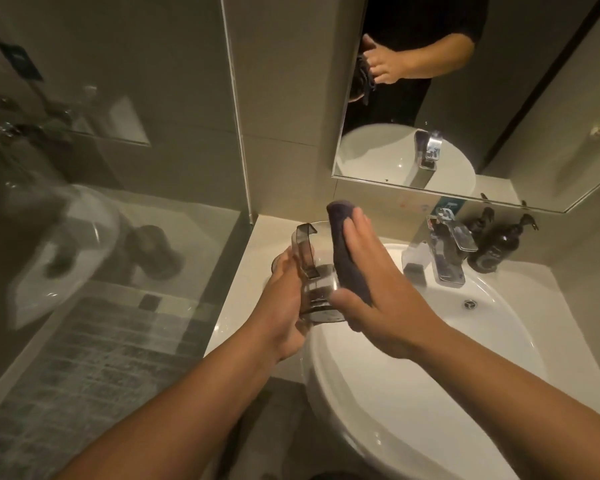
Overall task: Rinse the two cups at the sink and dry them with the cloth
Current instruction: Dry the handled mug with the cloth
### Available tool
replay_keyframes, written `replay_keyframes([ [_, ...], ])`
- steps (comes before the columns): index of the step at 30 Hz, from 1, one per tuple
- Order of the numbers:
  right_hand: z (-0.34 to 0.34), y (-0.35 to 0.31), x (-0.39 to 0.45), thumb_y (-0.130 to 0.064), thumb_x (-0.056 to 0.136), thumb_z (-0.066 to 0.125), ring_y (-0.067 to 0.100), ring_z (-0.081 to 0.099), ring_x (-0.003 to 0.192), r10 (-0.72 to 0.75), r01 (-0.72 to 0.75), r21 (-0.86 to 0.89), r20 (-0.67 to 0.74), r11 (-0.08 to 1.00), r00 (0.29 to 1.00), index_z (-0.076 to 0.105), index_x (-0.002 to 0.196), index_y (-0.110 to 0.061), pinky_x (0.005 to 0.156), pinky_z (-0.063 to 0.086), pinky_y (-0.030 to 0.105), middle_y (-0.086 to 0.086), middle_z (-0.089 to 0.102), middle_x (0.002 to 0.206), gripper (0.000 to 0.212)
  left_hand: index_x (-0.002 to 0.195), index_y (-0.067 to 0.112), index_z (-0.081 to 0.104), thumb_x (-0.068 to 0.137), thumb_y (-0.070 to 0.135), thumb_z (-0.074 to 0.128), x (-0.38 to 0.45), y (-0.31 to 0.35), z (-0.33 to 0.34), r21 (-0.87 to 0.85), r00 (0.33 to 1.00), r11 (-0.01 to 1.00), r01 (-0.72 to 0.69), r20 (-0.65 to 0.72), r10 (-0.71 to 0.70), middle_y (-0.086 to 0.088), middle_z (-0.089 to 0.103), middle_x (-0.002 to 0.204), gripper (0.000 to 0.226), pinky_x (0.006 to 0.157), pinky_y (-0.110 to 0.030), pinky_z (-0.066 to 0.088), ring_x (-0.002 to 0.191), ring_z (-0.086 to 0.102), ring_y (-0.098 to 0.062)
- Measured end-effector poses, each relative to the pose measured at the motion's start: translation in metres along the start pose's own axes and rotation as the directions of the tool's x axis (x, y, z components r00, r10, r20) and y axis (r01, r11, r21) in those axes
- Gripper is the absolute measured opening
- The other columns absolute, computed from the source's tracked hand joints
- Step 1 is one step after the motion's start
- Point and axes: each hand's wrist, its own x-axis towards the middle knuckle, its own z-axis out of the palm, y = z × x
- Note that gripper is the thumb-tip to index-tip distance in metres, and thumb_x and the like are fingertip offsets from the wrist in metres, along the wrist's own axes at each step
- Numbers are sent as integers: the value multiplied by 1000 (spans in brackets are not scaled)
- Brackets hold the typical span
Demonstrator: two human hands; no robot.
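Left hand (284, 299) grips a clear glass cup (317, 282) with a squared handle, fingers closed round its left side; cup is tilted, held above the left rim of the sink (499, 341), over the seam between basin and bench (253, 271); handle points up and toward the wall. Right hand (371, 282) presses a dark cloth (343, 251) flat against the right side of the cup; fingers extended over the cloth, thumb tucked under at the cup's lower edge; so hand is closed on the cloth, palm-clamp rather than fist; cloth's top end sticks up past the fingertips. Behind the left hand, a second round glass shape (277, 263) sits on the bench, mostly hidden; cannot tell if it's the other cup. Chrome tap (447, 254) stands at the back of the basin, right of the hands; no water stream visible; drain (469, 304) shows in the bowl. Two dark pump bottles (499, 244) sit just right of the tap against the wall. Mirror (499, 98) above reflects the hands, cloth, basin and tap. Glass shower screen (101, 202) to the left, blurred reflections on it; tiled floor (101, 358) below.
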Motion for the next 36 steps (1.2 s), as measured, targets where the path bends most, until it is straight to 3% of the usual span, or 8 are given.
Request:
replay_keyframes([
  [10, 17, -7, -19, -44, 88, 50, 25, 6, 150, -293, 270, -231, -72, 935, 953, 29, 147, -4, 122, 7, 37, 19, 16, 158, 74, 136, 13, 63, 89, 66, 47, 1, 15, 0, -50, 995, 996, -78, 54, 81, -18, 64, 136, 73, 117, -53, 38, 132, 57, -35],
  [14, 2, -4, 2, -39, 89, 42, 11, 1, 150, -131, 145, 94, -139, 985, 982, 18, 150, -12, 120, 6, 25, 8, 8, 161, 71, 109, 29, 80, 84, 65, 55, -3, 19, -1, -86, 968, 996, -24, 248, 44, 1, 78, 112, 50, 84, -29, 59, 105, 73, -14],
  [18, -7, 4, 17, -49, 86, 38, 22, 28, 142, 79, 10, 513, -151, 859, 985, 16, 154, -29, 102, 31, 37, -3, 13, 163, 74, 102, 31, 81, 80, 65, 66, -6, 26, 2, -99, 932, 994, -50, 352, 82, 3, 78, 111, 42, 89, -34, 58, 103, 74, -15],
  [20, -7, 6, 18, -52, 84, 40, 27, 36, 121, 147, -34, 585, -148, 811, 978, 15, 153, -35, 94, 30, 42, 0, 23, 161, 76, 107, 25, 75, 76, 68, 69, -3, 28, 7, -58, 971, 996, -61, 228, 73, -11, 74, 122, 54, 93, -45, 58, 110, 72, -27],
  [25, -6, 7, 14, -46, 85, 40, 6, 17, 146, 134, -43, 331, -257, 943, 957, 13, 155, -25, 118, 24, 37, -7, 9, 163, 78, 123, 16, 67, 106, 46, 41, 9, 27, 11, 110, 959, 971, -211, -171, 227, -14, 73, 122, 43, 93, -51, 59, 97, 75, -27],
  [29, -12, 2, 17, -46, 87, 39, 2, 1, 148, 107, -70, 160, -235, 985, 966, 8, 155, -24, 118, 14, 26, -9, -1, 163, 78, 134, 17, 62, 91, 75, 34, 2, 33, 12, -32, 994, 994, -106, 33, 107, -15, 70, 129, 78, 81, -39, 61, 112, 71, -28],
  [32, -7, -2, 9, -32, 88, 50, 17, -1, 150, -41, 46, 20, -204, 999, 978, 15, 152, -14, 120, 6, 27, 3, -1, 161, 75, 128, 18, 66, 88, 63, 59, 4, 33, 19, -22, 990, 992, -123, -75, 121, -19, 68, 131, 61, 85, -41, 60, 109, 70, -30],
  [36, 12, -3, -15, -23, 80, 63, 31, 3, 150, -227, 191, -205, -168, 960, 959, 28, 146, 4, 122, 7, 39, 20, 12, 158, 80, 111, 26, 78, 99, 62, 41, 9, 29, 15, -72, 994, 997, -37, -106, 29, -15, 73, 122, 53, 93, -42, 56, 112, 70, -30],
])
